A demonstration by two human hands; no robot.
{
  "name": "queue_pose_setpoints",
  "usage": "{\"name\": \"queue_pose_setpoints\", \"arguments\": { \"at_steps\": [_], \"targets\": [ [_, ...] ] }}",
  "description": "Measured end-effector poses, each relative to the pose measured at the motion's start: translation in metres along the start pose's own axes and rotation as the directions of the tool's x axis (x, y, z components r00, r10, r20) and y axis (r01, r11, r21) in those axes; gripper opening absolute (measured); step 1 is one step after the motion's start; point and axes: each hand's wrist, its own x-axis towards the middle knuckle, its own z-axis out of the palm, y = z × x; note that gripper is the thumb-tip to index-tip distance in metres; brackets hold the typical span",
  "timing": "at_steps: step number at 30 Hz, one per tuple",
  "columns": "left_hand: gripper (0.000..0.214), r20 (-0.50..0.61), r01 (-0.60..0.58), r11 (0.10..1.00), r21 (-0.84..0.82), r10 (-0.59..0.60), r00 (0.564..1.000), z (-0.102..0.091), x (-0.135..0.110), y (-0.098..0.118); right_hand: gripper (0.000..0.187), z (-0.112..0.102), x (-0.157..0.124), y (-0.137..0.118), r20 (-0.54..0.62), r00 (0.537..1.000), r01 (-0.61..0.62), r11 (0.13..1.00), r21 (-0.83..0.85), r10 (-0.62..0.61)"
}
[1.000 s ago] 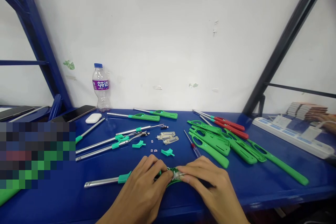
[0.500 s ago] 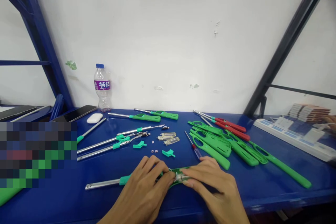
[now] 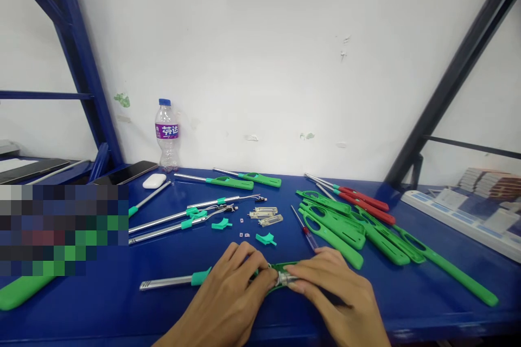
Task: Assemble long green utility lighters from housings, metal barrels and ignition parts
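Note:
My left hand (image 3: pixel 228 298) and my right hand (image 3: pixel 337 298) meet over a long lighter (image 3: pixel 175 281) lying near the front of the blue table (image 3: pixel 122 314). Its metal tube sticks out to the left with a teal collar. Its open green handle shell sits under my fingers. My left fingers press on the shell. My right fingertips pinch a small clear and metal part (image 3: pixel 285 278) set in the shell. Both hands have their fingers curled closed on the lighter.
Green handle shells (image 3: pixel 337 225) and red lighters (image 3: pixel 362 200) lie to the right. Metal tubes (image 3: pixel 179 222), teal triggers (image 3: pixel 265 238) and small clear parts (image 3: pixel 264 216) lie ahead. A water bottle (image 3: pixel 166 135), a phone (image 3: pixel 130 172) and a white case (image 3: pixel 154 181) stand back left. A power strip (image 3: pixel 464 217) is at right.
My hands have stayed on the lighter with only small finger shifts. The view has drifted a little, so everything sits slightly further right.

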Motion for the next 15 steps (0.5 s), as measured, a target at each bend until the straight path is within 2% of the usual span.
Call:
{"name": "queue_pose_setpoints", "arguments": {
  "at_steps": [6,10,12,15],
  "targets": [
    [0.018,0.034,0.098,0.995,0.022,-0.099,0.995,-0.003,0.000,0.003,0.012,-0.001,-0.001,0.001,-0.038,0.998,-0.052,0.998,-0.018,0.052],
    [0.017,0.067,0.092,0.996,-0.003,-0.092,0.994,-0.006,-0.001,0.005,0.013,-0.004,-0.006,0.005,0.007,0.998,-0.063,0.998,-0.013,0.063],
    [0.016,0.045,0.095,0.995,-0.006,-0.095,0.995,-0.006,-0.002,0.004,0.015,-0.005,-0.008,0.009,0.027,0.999,-0.045,0.999,-0.021,0.046],
    [0.015,-0.054,0.074,0.997,-0.006,-0.075,0.996,-0.003,-0.002,0.003,0.018,-0.007,-0.008,0.015,0.066,0.998,0.004,1.000,-0.021,-0.003]
  ]
}}
